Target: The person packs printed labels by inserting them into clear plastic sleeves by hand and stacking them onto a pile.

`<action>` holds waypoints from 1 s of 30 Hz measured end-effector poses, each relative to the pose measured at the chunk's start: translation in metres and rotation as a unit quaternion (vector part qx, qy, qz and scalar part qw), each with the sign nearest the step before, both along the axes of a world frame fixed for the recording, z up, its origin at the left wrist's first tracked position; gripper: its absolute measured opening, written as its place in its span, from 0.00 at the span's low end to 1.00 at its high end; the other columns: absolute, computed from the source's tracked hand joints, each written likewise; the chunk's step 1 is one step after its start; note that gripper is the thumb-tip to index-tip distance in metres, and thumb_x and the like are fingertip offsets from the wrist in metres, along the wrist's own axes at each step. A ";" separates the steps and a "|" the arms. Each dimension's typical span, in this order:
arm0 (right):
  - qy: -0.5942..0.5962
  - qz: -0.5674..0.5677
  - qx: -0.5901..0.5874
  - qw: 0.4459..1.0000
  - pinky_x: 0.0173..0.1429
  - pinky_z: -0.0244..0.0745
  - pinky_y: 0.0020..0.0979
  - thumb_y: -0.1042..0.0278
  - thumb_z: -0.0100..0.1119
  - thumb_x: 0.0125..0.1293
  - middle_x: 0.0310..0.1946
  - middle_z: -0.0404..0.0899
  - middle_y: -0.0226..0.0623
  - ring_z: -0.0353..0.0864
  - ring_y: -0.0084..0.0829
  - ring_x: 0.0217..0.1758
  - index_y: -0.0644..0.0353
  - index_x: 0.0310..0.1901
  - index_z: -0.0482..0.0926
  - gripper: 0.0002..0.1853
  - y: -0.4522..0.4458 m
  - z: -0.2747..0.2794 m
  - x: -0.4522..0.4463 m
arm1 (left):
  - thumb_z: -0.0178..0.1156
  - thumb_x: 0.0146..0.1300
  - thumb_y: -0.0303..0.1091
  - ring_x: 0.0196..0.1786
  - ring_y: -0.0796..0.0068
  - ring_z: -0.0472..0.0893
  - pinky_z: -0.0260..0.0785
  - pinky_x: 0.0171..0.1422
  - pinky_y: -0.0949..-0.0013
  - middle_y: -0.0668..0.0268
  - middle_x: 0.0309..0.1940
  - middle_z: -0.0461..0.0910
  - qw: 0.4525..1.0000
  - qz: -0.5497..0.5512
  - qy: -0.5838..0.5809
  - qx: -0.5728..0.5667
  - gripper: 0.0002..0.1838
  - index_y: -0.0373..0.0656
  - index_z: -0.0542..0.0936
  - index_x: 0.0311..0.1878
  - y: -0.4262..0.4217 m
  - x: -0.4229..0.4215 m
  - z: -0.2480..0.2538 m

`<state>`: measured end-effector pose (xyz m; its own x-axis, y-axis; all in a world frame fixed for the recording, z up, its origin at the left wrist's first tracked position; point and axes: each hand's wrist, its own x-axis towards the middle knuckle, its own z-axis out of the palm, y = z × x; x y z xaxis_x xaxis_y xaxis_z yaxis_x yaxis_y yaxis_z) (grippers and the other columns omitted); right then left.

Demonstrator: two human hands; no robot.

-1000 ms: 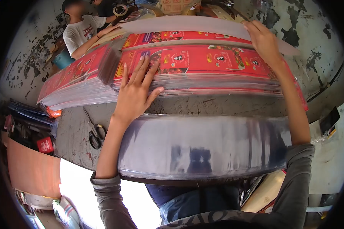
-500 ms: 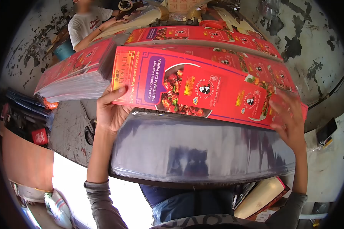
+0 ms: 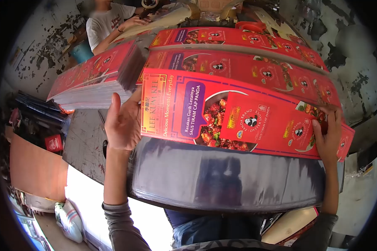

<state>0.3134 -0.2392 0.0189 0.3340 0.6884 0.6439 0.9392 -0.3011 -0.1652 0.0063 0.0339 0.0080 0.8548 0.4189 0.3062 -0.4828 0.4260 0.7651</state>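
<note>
A long red printed strip (image 3: 188,111) with food pictures and panda logos is held up at a tilt over a stack of glossy clear plastic sheets (image 3: 188,175). My right hand (image 3: 330,136) grips it near its right end, thumb on the printed face and fingers over the upper edge. At the left end, my left hand (image 3: 123,125) is open with the thumb raised. Its palm faces the strip, and some fingertips are hidden behind the strip's edge. Behind lies a row of similar red strips (image 3: 243,69) under a clear, shiny layer.
A thick stack of red printed strips (image 3: 88,73) stands at left, with another red row (image 3: 234,37) farther back. Dark scissors (image 3: 105,147) lie partly hidden beside my left wrist. Across the table, another person (image 3: 107,25) has a hand near a tape roll (image 3: 150,3).
My left thumb has come off the strip's face and the hand has opened. My right hand, spread before, now grips the strip. The strip appears lower and farther right; the view has shifted too.
</note>
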 end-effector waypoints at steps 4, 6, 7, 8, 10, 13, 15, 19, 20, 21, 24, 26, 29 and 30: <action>0.014 0.000 0.002 1.000 0.43 0.63 0.30 0.70 0.55 0.53 0.40 0.64 0.40 0.66 0.34 0.41 0.62 0.43 0.69 0.15 -0.004 -0.002 0.003 | 0.37 0.59 0.59 0.55 0.67 0.69 0.65 0.55 0.66 0.52 0.55 0.63 0.997 0.054 0.057 0.019 0.41 0.30 0.49 0.61 -0.013 0.006 0.002; 0.019 -0.003 -0.007 1.000 0.46 0.63 0.30 0.70 0.55 0.53 0.42 0.64 0.40 0.66 0.36 0.43 0.61 0.44 0.69 0.15 -0.005 -0.001 0.004 | 0.37 0.58 0.59 0.56 0.67 0.68 0.64 0.56 0.65 0.53 0.57 0.61 0.997 0.053 0.057 0.005 0.40 0.32 0.48 0.62 -0.019 0.007 0.002; 0.019 -0.001 -0.009 1.000 0.46 0.63 0.30 0.70 0.55 0.53 0.42 0.64 0.40 0.66 0.36 0.43 0.61 0.44 0.69 0.15 -0.005 -0.001 0.003 | 0.37 0.58 0.59 0.57 0.67 0.67 0.63 0.56 0.65 0.54 0.58 0.60 0.997 0.051 0.055 -0.007 0.40 0.33 0.48 0.62 -0.021 0.008 0.003; 0.013 -0.003 -0.007 1.000 0.47 0.63 0.31 0.70 0.54 0.53 0.42 0.64 0.41 0.66 0.36 0.45 0.61 0.44 0.69 0.15 -0.005 -0.001 0.003 | 0.37 0.58 0.59 0.57 0.67 0.67 0.63 0.56 0.65 0.54 0.58 0.60 0.997 0.053 0.055 -0.009 0.40 0.33 0.48 0.62 -0.024 0.009 0.003; 0.007 -0.004 -0.003 1.000 0.48 0.63 0.31 0.70 0.54 0.53 0.42 0.65 0.41 0.66 0.37 0.46 0.61 0.44 0.69 0.15 -0.005 -0.002 0.005 | 0.37 0.58 0.59 0.59 0.66 0.65 0.61 0.58 0.65 0.55 0.59 0.58 0.997 0.051 0.051 -0.023 0.40 0.34 0.47 0.63 -0.027 0.011 0.005; 0.009 -0.002 -0.005 1.000 0.50 0.62 0.31 0.71 0.54 0.53 0.43 0.65 0.41 0.66 0.38 0.48 0.61 0.44 0.69 0.15 -0.007 -0.004 0.009 | 0.35 0.58 0.60 0.60 0.67 0.64 0.60 0.59 0.64 0.54 0.59 0.57 1.000 0.004 0.021 -0.023 0.41 0.34 0.46 0.63 -0.022 0.010 0.000; 0.007 -0.007 -0.008 1.000 0.50 0.62 0.31 0.72 0.54 0.53 0.43 0.65 0.42 0.66 0.38 0.48 0.61 0.44 0.69 0.15 -0.008 -0.003 0.009 | 0.34 0.58 0.61 0.60 0.66 0.64 0.60 0.59 0.64 0.55 0.60 0.57 0.999 0.013 0.027 -0.028 0.41 0.34 0.46 0.63 -0.024 0.011 0.000; 0.009 -0.012 -0.005 1.000 0.50 0.62 0.30 0.73 0.54 0.53 0.43 0.65 0.42 0.67 0.38 0.47 0.61 0.44 0.69 0.15 -0.010 -0.003 0.012 | 0.30 0.59 0.61 0.60 0.66 0.63 0.59 0.60 0.63 0.55 0.60 0.58 0.998 0.033 0.045 -0.031 0.40 0.34 0.47 0.63 -0.028 0.013 0.003; 0.002 -0.008 0.003 1.000 0.50 0.62 0.30 0.72 0.54 0.53 0.43 0.65 0.42 0.67 0.38 0.47 0.61 0.44 0.69 0.15 -0.010 -0.003 0.011 | 0.30 0.59 0.61 0.60 0.66 0.63 0.59 0.60 0.63 0.55 0.60 0.58 0.998 0.034 0.045 -0.032 0.40 0.34 0.47 0.63 -0.026 0.012 0.001; -0.005 -0.005 0.010 1.000 0.50 0.62 0.30 0.71 0.54 0.53 0.43 0.65 0.42 0.67 0.38 0.47 0.61 0.44 0.69 0.15 -0.010 -0.003 0.011 | 0.29 0.59 0.60 0.60 0.66 0.64 0.59 0.60 0.63 0.56 0.60 0.59 0.999 0.010 0.024 -0.039 0.39 0.35 0.49 0.63 -0.023 0.010 -0.002; -0.012 -0.005 0.008 1.000 0.50 0.62 0.31 0.70 0.55 0.53 0.43 0.65 0.42 0.67 0.38 0.47 0.61 0.44 0.69 0.16 -0.012 -0.003 0.013 | 0.28 0.60 0.59 0.60 0.66 0.64 0.58 0.61 0.63 0.56 0.59 0.60 0.999 -0.020 -0.003 -0.048 0.38 0.35 0.51 0.63 -0.019 0.006 -0.007; -0.012 -0.005 0.013 1.000 0.50 0.62 0.31 0.69 0.55 0.53 0.43 0.65 0.43 0.66 0.39 0.47 0.61 0.44 0.69 0.16 -0.012 -0.004 0.013 | 0.27 0.61 0.59 0.60 0.66 0.64 0.57 0.61 0.63 0.55 0.59 0.61 0.998 -0.026 -0.009 -0.051 0.38 0.35 0.52 0.62 -0.019 0.006 -0.007; -0.013 -0.004 0.016 1.000 0.49 0.62 0.31 0.68 0.56 0.53 0.43 0.65 0.43 0.66 0.39 0.47 0.61 0.44 0.69 0.16 -0.012 -0.005 0.013 | 0.27 0.61 0.59 0.59 0.66 0.65 0.57 0.61 0.64 0.56 0.59 0.61 0.998 -0.022 -0.013 -0.065 0.37 0.35 0.52 0.62 -0.020 0.007 -0.008; -0.014 -0.005 0.014 1.000 0.49 0.62 0.31 0.67 0.57 0.53 0.43 0.65 0.43 0.66 0.39 0.47 0.61 0.44 0.69 0.17 -0.012 -0.005 0.013 | 0.27 0.61 0.58 0.60 0.66 0.64 0.56 0.61 0.64 0.55 0.59 0.60 0.998 -0.017 -0.004 -0.058 0.37 0.35 0.51 0.63 -0.019 0.007 -0.008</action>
<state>0.3267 -0.2516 0.0142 0.3217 0.6665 0.6725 0.9408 -0.3053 -0.1474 0.0130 0.0146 -0.0002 0.8670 0.4220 0.2651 -0.4726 0.5274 0.7060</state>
